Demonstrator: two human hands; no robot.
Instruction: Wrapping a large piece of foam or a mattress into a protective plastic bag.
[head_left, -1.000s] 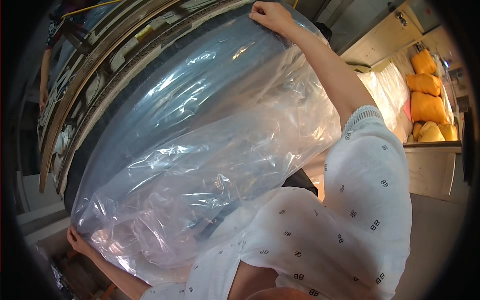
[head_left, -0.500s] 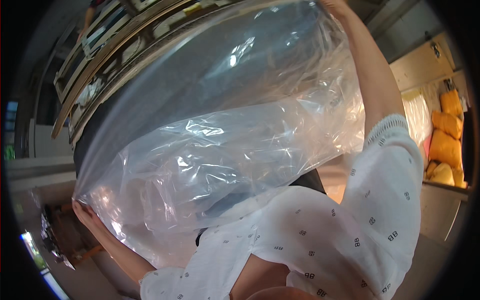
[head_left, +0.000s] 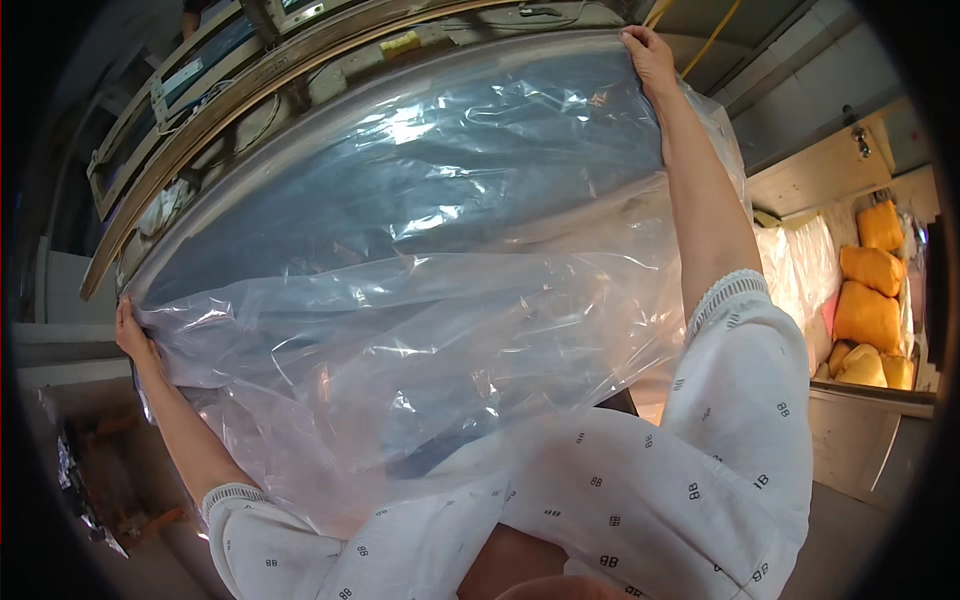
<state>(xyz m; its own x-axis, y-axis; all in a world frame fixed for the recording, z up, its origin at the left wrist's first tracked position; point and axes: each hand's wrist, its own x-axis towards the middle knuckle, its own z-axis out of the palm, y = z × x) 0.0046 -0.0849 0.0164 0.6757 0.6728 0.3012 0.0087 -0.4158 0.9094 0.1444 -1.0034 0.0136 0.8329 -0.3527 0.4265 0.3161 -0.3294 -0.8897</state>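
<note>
A wide sheet of clear plastic film (head_left: 420,300) is stretched between my two hands, shiny and creased, its lower part hanging down toward my body. At the far left, my left hand (head_left: 130,330) pinches one corner of the film. My right hand (head_left: 650,60), at the top right, has its fingers closed on the far edge. Between the hands that edge runs along the near side of a long machine frame. A dark, bluish surface shows through the upper part of the film. Whether the plastic is one layer or a bag, I cannot tell.
Beyond the film runs a long machine frame with a wooden rail (head_left: 180,160) and a small yellow block (head_left: 400,44). Stacked orange bundles (head_left: 868,312) stand on a shelf at the right. A brown wooden stand (head_left: 125,470) is low on the left.
Both hands have shifted: the left one up and a little left, the right one down in the picture. The film has come down flatter along the machine's edge.
</note>
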